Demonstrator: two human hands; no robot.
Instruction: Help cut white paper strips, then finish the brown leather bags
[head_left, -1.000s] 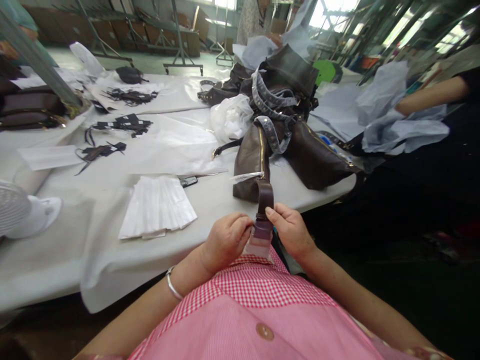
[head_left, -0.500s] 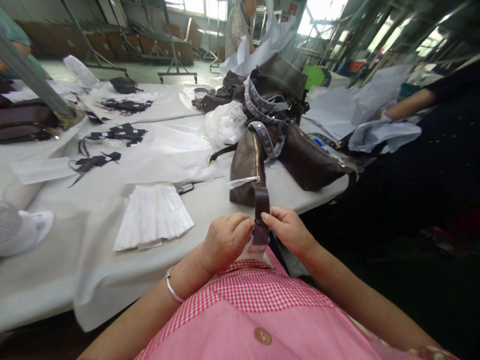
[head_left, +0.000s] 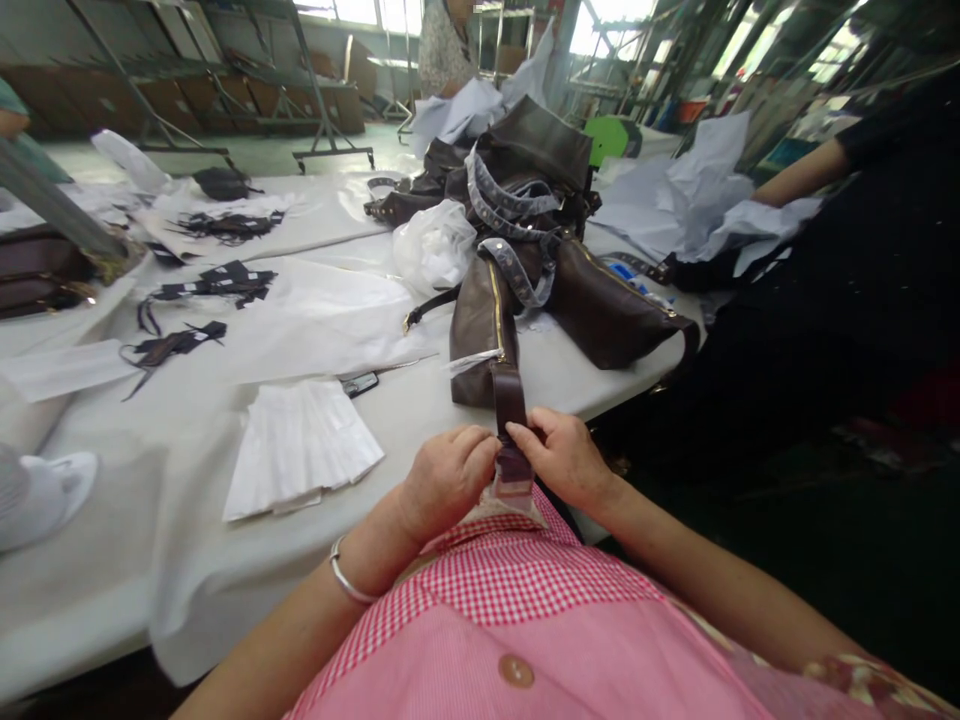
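Observation:
A dark brown leather bag [head_left: 474, 335] with a gold zip lies at the table's front edge. Its broad strap [head_left: 510, 400] runs down toward my body. My left hand [head_left: 454, 475] pinches the strap's left edge, and my right hand [head_left: 566, 455] grips its right edge with the thumb on top. Below my fingers a clear plastic sleeve [head_left: 513, 490] covers the strap's lower end. A thin white strip [head_left: 474, 359] lies across the bag near the zip's end. My fingertips are partly hidden.
More brown bags [head_left: 607, 310] are heaped behind, with a crumpled plastic bundle [head_left: 436, 243] beside them. White sleeves [head_left: 300, 445] lie fanned out at left, near dark straps [head_left: 176, 340]. A co-worker's arm [head_left: 802, 175] reaches in from the right among white paper sheets [head_left: 679, 200].
The view has shifted slightly. Both hands keep their hold on the strap, my right thumb now lying farther across it. The co-worker's paper at right has moved.

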